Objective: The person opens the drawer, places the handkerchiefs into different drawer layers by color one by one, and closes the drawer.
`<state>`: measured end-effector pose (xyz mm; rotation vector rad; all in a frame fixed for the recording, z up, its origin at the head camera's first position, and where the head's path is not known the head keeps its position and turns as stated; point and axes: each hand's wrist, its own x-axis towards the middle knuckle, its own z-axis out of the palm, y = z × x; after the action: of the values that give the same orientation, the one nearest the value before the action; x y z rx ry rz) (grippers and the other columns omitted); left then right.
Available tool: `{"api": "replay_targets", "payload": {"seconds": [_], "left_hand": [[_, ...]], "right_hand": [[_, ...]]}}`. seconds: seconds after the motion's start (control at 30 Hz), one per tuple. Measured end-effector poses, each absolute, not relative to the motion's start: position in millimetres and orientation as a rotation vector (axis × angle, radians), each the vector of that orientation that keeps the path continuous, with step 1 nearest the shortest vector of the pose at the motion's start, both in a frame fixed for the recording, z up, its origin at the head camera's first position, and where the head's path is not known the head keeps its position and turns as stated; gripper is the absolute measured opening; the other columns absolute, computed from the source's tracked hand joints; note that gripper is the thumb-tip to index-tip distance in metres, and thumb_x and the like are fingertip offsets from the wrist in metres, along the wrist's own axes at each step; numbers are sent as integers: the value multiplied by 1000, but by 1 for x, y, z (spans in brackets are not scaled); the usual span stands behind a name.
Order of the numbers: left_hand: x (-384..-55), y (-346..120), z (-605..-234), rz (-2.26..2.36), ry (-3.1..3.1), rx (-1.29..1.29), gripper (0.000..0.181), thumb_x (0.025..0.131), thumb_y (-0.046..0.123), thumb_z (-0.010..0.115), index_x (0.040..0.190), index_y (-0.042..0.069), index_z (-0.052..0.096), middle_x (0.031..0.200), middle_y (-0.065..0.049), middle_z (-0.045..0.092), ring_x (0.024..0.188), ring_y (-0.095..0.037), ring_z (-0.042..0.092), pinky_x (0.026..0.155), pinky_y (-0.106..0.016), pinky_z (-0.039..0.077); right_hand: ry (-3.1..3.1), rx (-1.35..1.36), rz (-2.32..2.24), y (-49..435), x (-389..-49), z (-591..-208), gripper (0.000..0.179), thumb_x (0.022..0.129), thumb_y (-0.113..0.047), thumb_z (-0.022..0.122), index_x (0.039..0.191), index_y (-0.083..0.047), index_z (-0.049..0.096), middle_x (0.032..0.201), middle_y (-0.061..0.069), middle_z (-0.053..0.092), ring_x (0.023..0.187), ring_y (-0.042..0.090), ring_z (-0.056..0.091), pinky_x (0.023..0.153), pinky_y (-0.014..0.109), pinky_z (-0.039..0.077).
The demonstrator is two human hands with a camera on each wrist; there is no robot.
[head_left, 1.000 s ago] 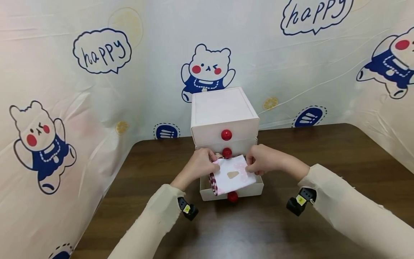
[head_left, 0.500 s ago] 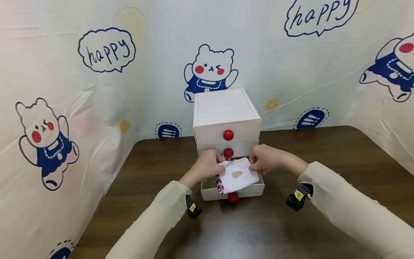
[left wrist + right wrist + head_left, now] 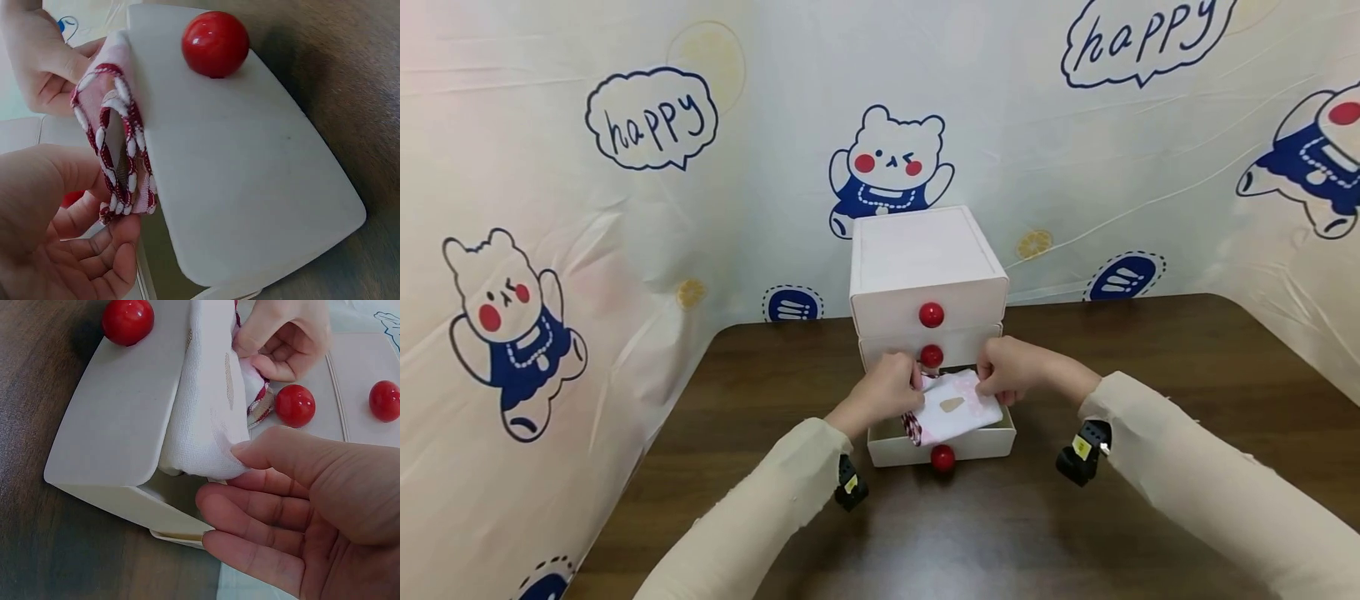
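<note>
A folded white and pink towel (image 3: 958,408) with a tan patch lies over the pulled-out bottom drawer (image 3: 895,452) of a white drawer box. Its layered edge (image 3: 128,147), stitched in dark red and white, faces the left wrist camera. My left hand (image 3: 886,388) pinches the towel's left side, thumb above and fingers below. On the other side my right hand (image 3: 1018,369) pinches the right edge; in the right wrist view its thumb (image 3: 269,450) presses the white cloth (image 3: 206,425). Part of the towel sits above the drawer's front rim, and its back is partly hidden by the hands.
The white drawer box (image 3: 925,250) stands behind, its upper drawers shut, each with a red ball knob (image 3: 931,314). A third red knob (image 3: 943,458) juts from the bottom drawer's front. Brown wooden table (image 3: 760,367) lies around it, with a printed curtain (image 3: 760,167) behind.
My left hand has moved right and slightly down along the towel's left side. The towel's front edge sits a little lower against the drawer. The head view has shifted slightly.
</note>
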<state>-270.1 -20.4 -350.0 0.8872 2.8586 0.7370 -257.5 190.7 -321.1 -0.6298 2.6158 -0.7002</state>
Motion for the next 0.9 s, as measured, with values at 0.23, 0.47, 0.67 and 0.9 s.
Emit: {"api": "replay_targets", "payload": {"seconds": [0.23,0.47,0.67,0.9], "left_hand": [[-270,-22,-353,627,2842,1041,13,74,-4,64,68,6,70,75,-3,65,66,-12,54,54,-20,44],[-269,-26,-353,549,2762,1215,17,77,-11,59,78,0,72,77,-8,66,69,-14,52,60,-22,43],[-269,-29,-354,348,2708,1420,22,81,-4,57,61,4,57,55,-2,46,66,-21,42,59,-29,34],[-270,-26,-353,225,2645,1319,22,85,1,56,64,6,57,59,1,45,75,-21,42,63,-29,35]], "right_hand": [[2608,-638,-680,187,-261,-325,22,80,-4,61,59,-6,55,49,5,57,42,14,54,41,25,47],[2611,-642,-675,186,-262,-328,22,81,-3,61,59,-5,55,49,5,56,41,14,53,41,24,46],[2606,-623,-680,185,-262,-332,21,80,-2,61,60,-3,56,48,7,56,41,15,53,40,25,47],[2610,-624,-617,181,-266,-335,24,82,-4,62,58,-3,57,49,7,57,41,13,53,41,26,47]]}}
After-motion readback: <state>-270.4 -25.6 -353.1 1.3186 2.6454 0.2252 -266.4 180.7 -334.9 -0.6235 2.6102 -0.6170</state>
